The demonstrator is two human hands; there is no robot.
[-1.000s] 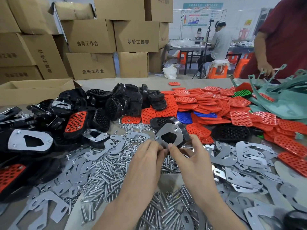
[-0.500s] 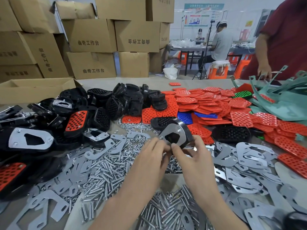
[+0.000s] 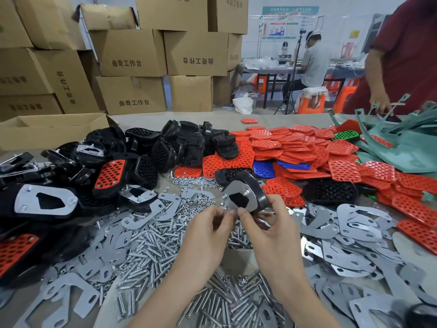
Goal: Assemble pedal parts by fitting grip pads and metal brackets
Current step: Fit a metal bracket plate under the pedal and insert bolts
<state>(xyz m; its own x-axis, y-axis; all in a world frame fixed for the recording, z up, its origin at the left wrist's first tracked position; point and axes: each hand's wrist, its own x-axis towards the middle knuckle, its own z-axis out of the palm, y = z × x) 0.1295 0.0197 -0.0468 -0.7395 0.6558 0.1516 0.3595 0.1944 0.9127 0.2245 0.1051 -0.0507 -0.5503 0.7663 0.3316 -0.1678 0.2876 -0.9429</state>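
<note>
A black pedal body (image 3: 257, 191) with a silver metal bracket (image 3: 238, 194) on its upturned face is held tilted above the table's middle. My right hand (image 3: 272, 233) grips it from below, thumb on the bracket's lower edge. The curled fingertips of my left hand (image 3: 208, 229) pinch at the bracket's lower left corner; anything small between them is hidden. Red grip pads (image 3: 295, 147) lie heaped behind on the right, with loose silver brackets (image 3: 354, 223) to the right of my hands.
Black pedal bodies (image 3: 179, 143) and finished pedals (image 3: 45, 202) fill the left. Bolts (image 3: 151, 247) and nuts (image 3: 194, 182) cover the table near my hands. Green parts (image 3: 402, 150) lie far right by a person in red (image 3: 406, 67). Cardboard boxes (image 3: 132, 53) stand behind.
Both hands stay on the same pedal, which has turned only slightly. My left fingertips have shifted a little along the bracket's lower edge.
</note>
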